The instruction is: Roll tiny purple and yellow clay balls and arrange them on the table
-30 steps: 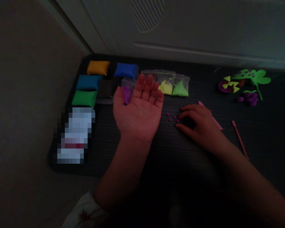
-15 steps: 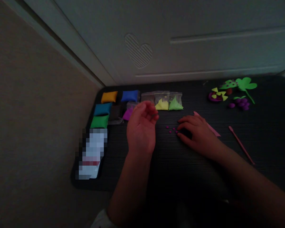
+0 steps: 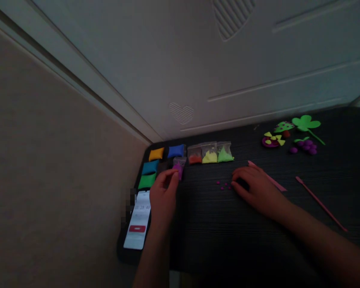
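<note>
My left hand point(image 3: 165, 192) is over the left part of the dark table. Its thumb and fingertips come together at a small clear bag of purple clay point(image 3: 179, 167) and appear to pinch its edge. Farther right, my right hand point(image 3: 253, 186) rests on the table with bent fingers, a small gap showing between thumb and forefinger. Several tiny purple clay bits point(image 3: 222, 188) lie beside its fingertips. A pink clay knife point(image 3: 274, 181) sticks out from behind this hand. To the right lies a thin pink modelling stick point(image 3: 321, 204).
Bags of yellow clay point(image 3: 209, 156), light green clay point(image 3: 225, 155) and red clay point(image 3: 195, 159) stand along the back. Blue point(image 3: 176, 151), orange and green packs lie left, above a phone point(image 3: 137, 224). Clay grapes point(image 3: 307, 146) and a green clay flower point(image 3: 306, 122) sit back right.
My left hand has turned from palm up with curled fingers and lowered to the purple clay bag. My right hand stays by the purple bits. The camera view has shifted.
</note>
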The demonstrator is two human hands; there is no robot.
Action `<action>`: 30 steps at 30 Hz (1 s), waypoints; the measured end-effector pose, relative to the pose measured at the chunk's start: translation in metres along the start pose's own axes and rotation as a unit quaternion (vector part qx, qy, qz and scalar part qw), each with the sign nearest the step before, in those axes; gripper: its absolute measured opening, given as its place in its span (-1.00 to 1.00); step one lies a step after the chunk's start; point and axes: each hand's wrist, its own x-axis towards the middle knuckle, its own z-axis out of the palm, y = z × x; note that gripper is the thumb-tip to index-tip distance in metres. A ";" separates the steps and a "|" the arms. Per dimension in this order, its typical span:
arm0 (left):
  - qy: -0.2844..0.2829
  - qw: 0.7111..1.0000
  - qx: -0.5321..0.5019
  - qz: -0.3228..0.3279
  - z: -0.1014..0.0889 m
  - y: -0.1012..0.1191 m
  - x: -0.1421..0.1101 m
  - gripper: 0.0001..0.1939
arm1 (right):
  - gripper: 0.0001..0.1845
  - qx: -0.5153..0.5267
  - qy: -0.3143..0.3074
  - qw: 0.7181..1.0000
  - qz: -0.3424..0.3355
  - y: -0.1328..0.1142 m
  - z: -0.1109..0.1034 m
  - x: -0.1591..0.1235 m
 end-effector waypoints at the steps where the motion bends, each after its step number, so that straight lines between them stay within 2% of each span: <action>1: 0.000 1.000 0.004 -0.005 -0.001 -0.003 -0.002 -0.74 | -0.88 0.002 0.006 1.000 0.006 0.001 0.000 0.000; 6: -0.046 0.998 -0.008 -0.038 0.007 -0.016 -0.024 -0.74 | -0.86 0.016 0.026 1.000 0.005 0.006 0.003 0.000; 11: -0.054 0.998 0.009 -0.013 0.014 -0.014 -0.035 -0.76 | -0.84 0.019 0.053 0.998 -0.008 0.010 0.008 -0.001; 18: -0.061 0.997 0.043 0.010 0.022 -0.006 -0.024 -0.75 | -0.84 0.031 0.069 0.997 0.022 0.000 0.002 0.000; 25: -0.083 0.984 0.116 0.105 0.044 -0.002 -0.007 -0.77 | -0.78 0.016 0.105 0.992 0.069 0.000 -0.002 0.002; 30: -0.097 0.971 0.158 0.148 0.062 0.000 0.004 -0.81 | -0.80 0.026 0.098 0.992 0.076 -0.002 -0.003 0.002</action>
